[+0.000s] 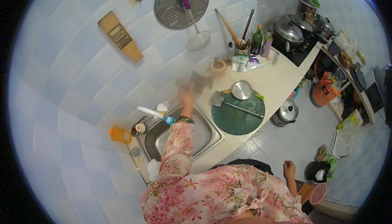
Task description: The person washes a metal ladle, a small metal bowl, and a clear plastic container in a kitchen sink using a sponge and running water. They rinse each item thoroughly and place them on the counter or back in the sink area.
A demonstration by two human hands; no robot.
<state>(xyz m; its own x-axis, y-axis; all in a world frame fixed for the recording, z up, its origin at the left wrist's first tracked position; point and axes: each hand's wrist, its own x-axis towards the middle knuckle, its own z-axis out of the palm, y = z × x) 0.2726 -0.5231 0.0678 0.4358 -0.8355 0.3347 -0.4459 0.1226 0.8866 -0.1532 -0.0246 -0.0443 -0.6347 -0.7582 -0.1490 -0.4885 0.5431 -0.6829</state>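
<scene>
My left hand reaches over the far side of the steel sink, close to the tiled wall. A dark brown, motion-blurred object is at its fingers; its exact kind is unclear. My right hand hangs low at my side with its fingers curled in, and nothing shows in it. Beside the sink lies a round green cutting board. On the board rest a metal spatula, a small steel bowl and a green vegetable piece.
A white faucet juts over the sink. Near the wall stand a mortar, a utensil holder and a green bottle. Lidded pots sit on the stove. A rice cooker and an orange gas cylinder occupy the floor.
</scene>
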